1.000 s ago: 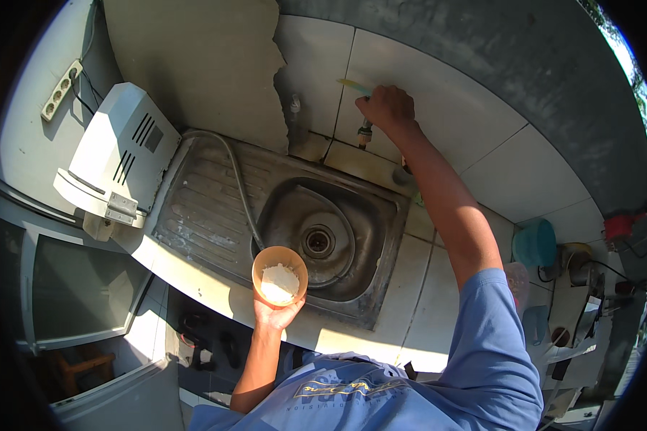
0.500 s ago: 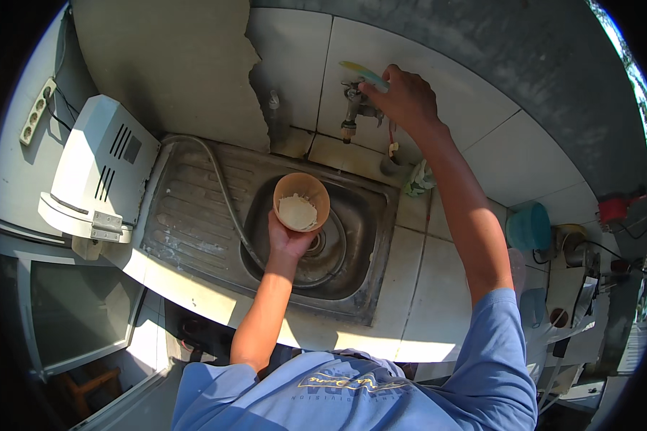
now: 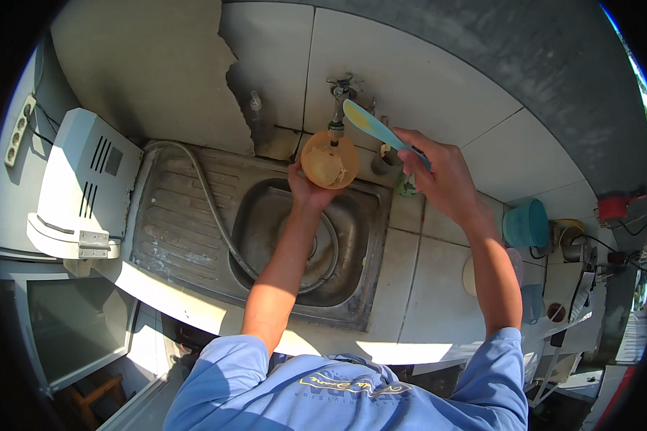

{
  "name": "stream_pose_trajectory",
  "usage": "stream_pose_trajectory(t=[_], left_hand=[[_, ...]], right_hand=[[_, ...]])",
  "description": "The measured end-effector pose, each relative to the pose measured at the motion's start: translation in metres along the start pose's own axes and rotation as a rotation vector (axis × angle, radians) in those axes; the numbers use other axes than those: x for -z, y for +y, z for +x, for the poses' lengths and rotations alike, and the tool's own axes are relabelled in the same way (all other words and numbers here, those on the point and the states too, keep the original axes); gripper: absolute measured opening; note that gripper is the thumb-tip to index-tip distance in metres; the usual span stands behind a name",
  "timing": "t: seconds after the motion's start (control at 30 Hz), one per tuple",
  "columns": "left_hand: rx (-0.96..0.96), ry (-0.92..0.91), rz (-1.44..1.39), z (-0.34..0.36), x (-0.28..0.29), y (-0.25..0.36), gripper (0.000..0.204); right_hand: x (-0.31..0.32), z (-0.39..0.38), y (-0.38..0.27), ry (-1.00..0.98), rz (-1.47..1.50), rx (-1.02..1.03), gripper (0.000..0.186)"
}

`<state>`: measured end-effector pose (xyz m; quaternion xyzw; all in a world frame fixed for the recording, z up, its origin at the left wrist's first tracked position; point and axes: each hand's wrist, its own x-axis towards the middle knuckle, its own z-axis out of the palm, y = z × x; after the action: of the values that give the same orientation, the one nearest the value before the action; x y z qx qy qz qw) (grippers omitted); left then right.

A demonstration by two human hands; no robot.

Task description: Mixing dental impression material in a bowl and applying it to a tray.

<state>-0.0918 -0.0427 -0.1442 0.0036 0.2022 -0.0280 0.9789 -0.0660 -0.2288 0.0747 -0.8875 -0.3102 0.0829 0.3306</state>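
while the left hand [image 3: 305, 188] cups the orange bowl [image 3: 329, 159] from below, its fingers curled against the near side, the bowl's mouth sits right under the spout of the tap [image 3: 338, 100] on the far tiled wall, over the far rim of the steel sink [image 3: 352, 251]. pale rice lies in the bottom of the bowl. the right hand [image 3: 438, 172] is just right of the bowl, its fingers wrapped shut around the handle of a light blue rice paddle [image 3: 374, 129]. the paddle's long axis runs from that hand up and to the left, its blade ending beside the tap, just above the bowl's rim; whether it touches the tap i cannot tell. the left hand is the one nearer the spout.

half a second ago the bowl hung lower, over the middle of the basin, and the right hand was up at the tap. the bowl has since risen to the spout and the right hand has dropped back to the right. a grey hose [image 3: 216, 208] crosses the drainboard at the left.
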Motion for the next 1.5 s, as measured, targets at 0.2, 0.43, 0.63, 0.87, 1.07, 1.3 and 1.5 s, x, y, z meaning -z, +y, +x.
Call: stream_pose_trajectory(t=[0.2, 0.43, 0.63, 0.87, 1.07, 1.3, 1.5], left_hand=[[-0.046, -0.138, -0.144, 0.038, 0.034, 0.008, 0.054], [-0.045, -0.104, 0.025, 0.04, 0.016, -0.002, 0.055], [-0.04, -0.075, -0.028, 0.056, 0.032, -0.003, 0.054], [-0.073, -0.029, -0.018, 0.032, 0.043, -0.018, 0.051], [-0.026, -0.061, -0.044, 0.018, 0.056, -0.01, 0.054], [-0.097, 0.019, -0.051, 0.002, 0.065, -0.016, 0.048], [-0.234, 0.1, 0.008, -0.009, 0.085, -0.028, 0.052]], right_hand=[[-0.016, -0.01, 0.021, -0.145, -0.208, -0.041, 0.022], [-0.065, 0.005, 0.059, -0.105, -0.428, 0.162, 0.015], [-0.115, 0.036, 0.079, -0.106, -0.582, 0.007, 0.015], [-0.138, 0.029, 0.079, -0.194, -0.318, 0.102, 0.025], [-0.124, 0.017, 0.075, -0.303, -0.532, 0.253, 0.028], [-0.121, 0.029, 0.085, -0.208, -0.591, 0.23, 0.023], [-0.17, -0.007, 0.082, -0.344, 0.178, -0.38, 0.015]])
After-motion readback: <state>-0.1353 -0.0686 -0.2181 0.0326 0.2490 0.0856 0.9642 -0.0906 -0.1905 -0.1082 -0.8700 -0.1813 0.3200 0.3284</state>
